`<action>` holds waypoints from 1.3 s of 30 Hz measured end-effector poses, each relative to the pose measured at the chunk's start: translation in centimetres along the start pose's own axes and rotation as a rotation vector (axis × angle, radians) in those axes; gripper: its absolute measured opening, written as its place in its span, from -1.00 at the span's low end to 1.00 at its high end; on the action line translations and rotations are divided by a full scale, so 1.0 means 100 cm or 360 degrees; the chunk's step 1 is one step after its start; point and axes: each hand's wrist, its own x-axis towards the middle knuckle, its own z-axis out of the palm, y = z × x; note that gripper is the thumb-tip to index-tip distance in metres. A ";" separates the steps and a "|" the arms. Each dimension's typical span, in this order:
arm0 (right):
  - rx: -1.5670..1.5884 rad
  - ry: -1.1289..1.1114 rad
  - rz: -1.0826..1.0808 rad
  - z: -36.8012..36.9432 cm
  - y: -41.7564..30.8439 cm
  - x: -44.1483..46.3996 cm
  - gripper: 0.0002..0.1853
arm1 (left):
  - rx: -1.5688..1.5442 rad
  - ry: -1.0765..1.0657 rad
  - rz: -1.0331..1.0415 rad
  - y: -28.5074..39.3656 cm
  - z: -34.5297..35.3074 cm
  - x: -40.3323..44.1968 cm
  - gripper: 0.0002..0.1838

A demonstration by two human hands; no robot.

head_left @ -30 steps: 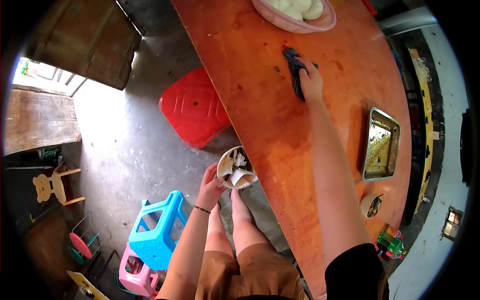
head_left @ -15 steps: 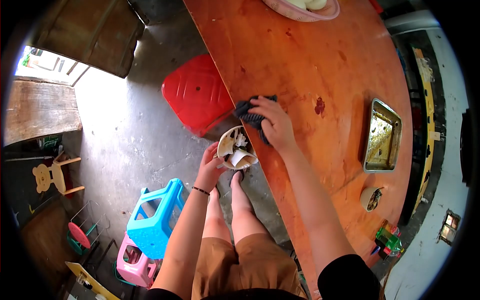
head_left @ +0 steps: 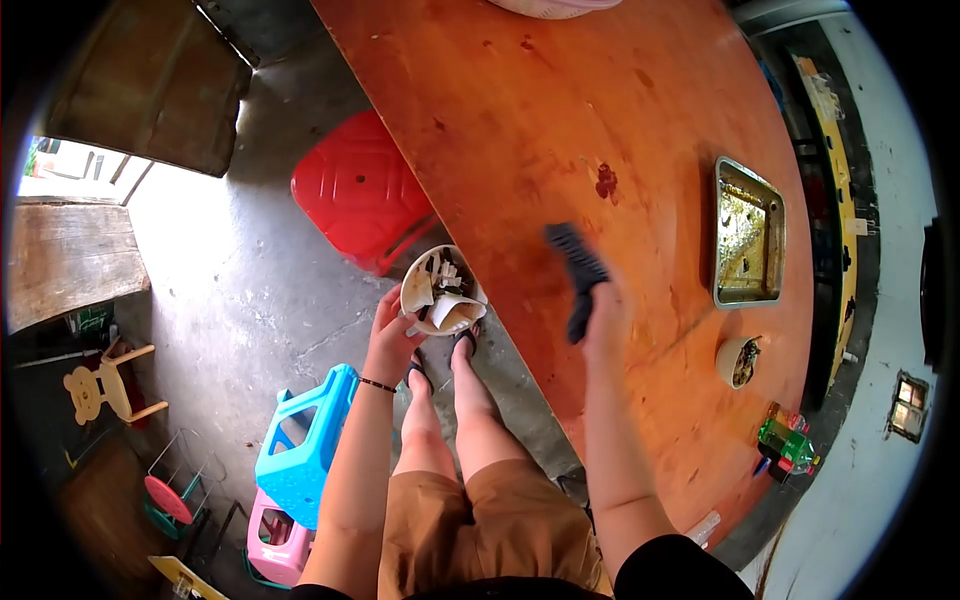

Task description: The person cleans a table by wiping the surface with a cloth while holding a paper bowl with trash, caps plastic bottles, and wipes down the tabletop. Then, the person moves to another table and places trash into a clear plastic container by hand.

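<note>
My left hand (head_left: 393,325) is closed on the rim of a white bowl (head_left: 411,290), held just off the table's edge. Inside the bowl lie crumpled white paper (head_left: 452,311) and dark scraps. My right hand (head_left: 606,318) grips a dark grey cloth (head_left: 578,275) above the wooden table (head_left: 520,170); its fingers are partly hidden and slightly blurred. The cloth hangs out ahead of the hand, bunched and long. A dark red stain (head_left: 606,182) marks the tabletop beyond it.
A greasy metal tray (head_left: 719,270) and a small cup with dark contents (head_left: 729,358) stand at the table's right, near a green bottle (head_left: 785,443). A pink basket (head_left: 555,8) sits at the far end. Red (head_left: 360,180), blue (head_left: 300,450) and pink (head_left: 277,540) stools stand on the floor.
My right hand has moved the cloth from the table's edge inward and toward me. The bowl stays in my left hand beside the edge. The whole view has shifted slightly.
</note>
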 end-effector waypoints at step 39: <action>0.0326 0.0702 0.0172 -0.091 0.041 -0.139 -0.58 | 0.0123 -0.0222 -0.0116 0.024 -0.030 -0.093 -0.37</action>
